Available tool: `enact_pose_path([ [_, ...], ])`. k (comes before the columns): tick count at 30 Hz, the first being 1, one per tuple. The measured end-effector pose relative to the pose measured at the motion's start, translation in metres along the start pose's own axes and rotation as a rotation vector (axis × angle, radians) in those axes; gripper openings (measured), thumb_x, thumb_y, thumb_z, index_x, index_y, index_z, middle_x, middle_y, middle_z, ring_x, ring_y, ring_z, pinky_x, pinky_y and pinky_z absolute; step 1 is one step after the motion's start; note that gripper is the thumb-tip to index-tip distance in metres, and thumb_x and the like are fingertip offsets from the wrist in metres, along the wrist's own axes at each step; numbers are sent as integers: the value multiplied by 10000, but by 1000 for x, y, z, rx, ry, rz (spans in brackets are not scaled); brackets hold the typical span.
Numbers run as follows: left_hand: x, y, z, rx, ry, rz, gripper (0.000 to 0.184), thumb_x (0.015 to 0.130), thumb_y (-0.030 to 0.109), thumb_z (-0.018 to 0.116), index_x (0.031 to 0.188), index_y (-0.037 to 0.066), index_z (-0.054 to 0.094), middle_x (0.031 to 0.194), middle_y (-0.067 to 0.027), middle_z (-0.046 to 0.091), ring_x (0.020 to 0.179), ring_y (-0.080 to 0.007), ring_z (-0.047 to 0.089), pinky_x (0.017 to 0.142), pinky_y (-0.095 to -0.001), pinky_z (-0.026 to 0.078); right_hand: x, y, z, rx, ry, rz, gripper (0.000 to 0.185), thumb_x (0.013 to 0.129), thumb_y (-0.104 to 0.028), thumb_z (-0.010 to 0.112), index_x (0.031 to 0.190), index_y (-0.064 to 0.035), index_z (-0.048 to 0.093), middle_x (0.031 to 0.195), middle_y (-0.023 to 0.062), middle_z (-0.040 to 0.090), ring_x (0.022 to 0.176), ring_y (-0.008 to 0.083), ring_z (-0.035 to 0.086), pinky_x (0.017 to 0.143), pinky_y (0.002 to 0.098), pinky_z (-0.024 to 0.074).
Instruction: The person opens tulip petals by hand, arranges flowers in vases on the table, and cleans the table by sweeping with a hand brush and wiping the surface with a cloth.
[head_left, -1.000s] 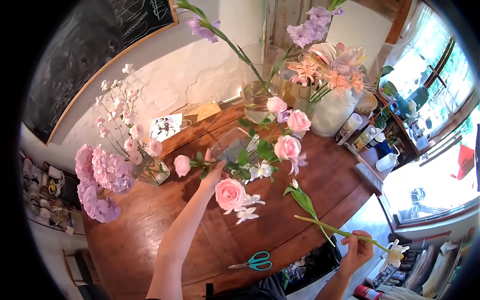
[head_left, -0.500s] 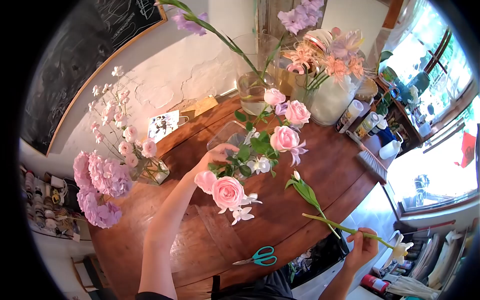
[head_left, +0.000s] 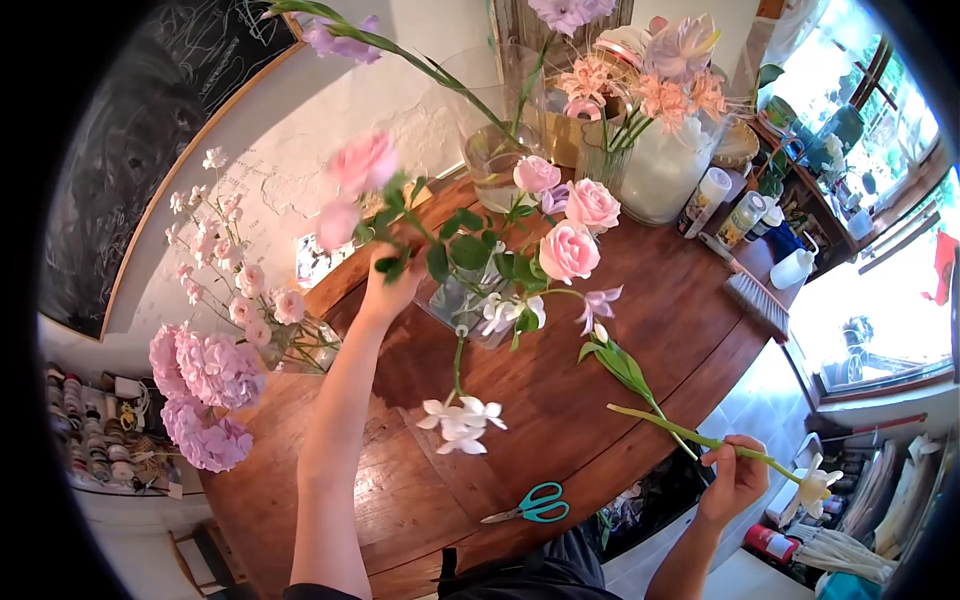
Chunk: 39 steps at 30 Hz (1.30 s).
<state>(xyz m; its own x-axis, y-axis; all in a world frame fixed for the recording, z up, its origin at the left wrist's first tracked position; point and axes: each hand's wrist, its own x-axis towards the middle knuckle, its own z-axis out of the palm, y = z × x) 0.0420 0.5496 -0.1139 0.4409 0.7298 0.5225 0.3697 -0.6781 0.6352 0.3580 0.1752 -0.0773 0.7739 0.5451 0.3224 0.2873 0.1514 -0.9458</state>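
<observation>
My left hand is closed round the leafy stem of a pink rose, raised at the left of the arrangement; the blooms there are blurred. Beside it a clear container holds more pink roses and white flowers that hang over its front. At the lower right my right hand grips the green stem of a white flower, its cut end pointing left. A white tulip with green leaves lies on the table just beyond that stem. Teal scissors lie near the front edge.
Vases with light pink blooms and mauve flowers stand at the left. Behind are a tall glass vase, peach flowers, bottles and a brush. A black bin is below the front edge.
My left hand has lifted the pink rose stem up and back from the front left of the arrangement. My right hand still holds the white flower. The view has shifted slightly.
</observation>
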Motion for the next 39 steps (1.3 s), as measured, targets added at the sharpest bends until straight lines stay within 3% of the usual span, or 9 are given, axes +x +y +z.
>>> enact_pose_path([
  [1,10,11,2,-281,-47,-309,119,849,-24,613,966,-8,625,978,-84,658,862,-144,618,757,-273,484,0,1,-1,-7,-4,2,142,864,-50,666,945,52,608,774,86,624,612,126,621,570,201,496],
  [2,23,23,3,-190,-79,-82,186,866,0,616,1052,-12,612,963,-74,663,854,-129,624,758,-261,489,1,3,-2,-14,-10,3,142,864,-49,666,945,52,608,774,86,624,612,126,621,570,201,496],
  [7,59,50,17,-573,-84,-240,214,848,-9,637,1061,4,617,952,-63,662,849,-131,623,743,-266,497,2,5,-3,-32,13,-11,142,864,-43,662,947,58,605,770,91,623,609,127,621,574,199,495],
  [14,48,17,51,-91,-299,-121,264,692,80,788,912,4,664,812,-99,679,723,-144,622,675,-302,495,4,6,-1,12,-7,-1,151,863,-47,664,946,62,600,789,101,616,611,132,620,576,204,500],
  [20,36,1,68,-168,-387,-383,282,743,94,756,1002,19,675,854,-100,676,717,-132,610,680,-300,501,5,4,0,17,-15,-20,156,863,-43,660,951,68,596,817,104,611,617,134,621,580,204,503],
  [23,26,8,51,-491,-427,-520,373,750,-44,662,1117,12,624,889,-33,651,791,-111,612,730,-255,501,6,1,2,32,-35,-33,148,860,-24,652,956,74,594,823,108,610,619,134,621,583,199,503],
  [26,-7,15,32,-75,-170,-375,364,774,85,709,1134,69,652,885,-59,650,775,-138,618,713,-288,507,7,-2,3,47,-41,-44,139,856,-1,644,959,77,593,827,112,610,627,135,624,589,193,502],
  [30,-55,26,9,79,-388,53,394,727,-13,679,1104,99,689,991,-50,617,903,-221,599,792,-315,503,7,-7,4,57,-52,-56,127,855,18,636,958,76,591,835,118,611,633,136,626,595,190,502],
  [39,-65,44,51,79,-194,168,316,707,8,739,1015,49,683,987,-100,657,837,-272,629,745,-360,533,0,-17,17,110,-101,-69,110,864,39,609,966,73,587,829,120,612,642,138,620,617,212,507],
])
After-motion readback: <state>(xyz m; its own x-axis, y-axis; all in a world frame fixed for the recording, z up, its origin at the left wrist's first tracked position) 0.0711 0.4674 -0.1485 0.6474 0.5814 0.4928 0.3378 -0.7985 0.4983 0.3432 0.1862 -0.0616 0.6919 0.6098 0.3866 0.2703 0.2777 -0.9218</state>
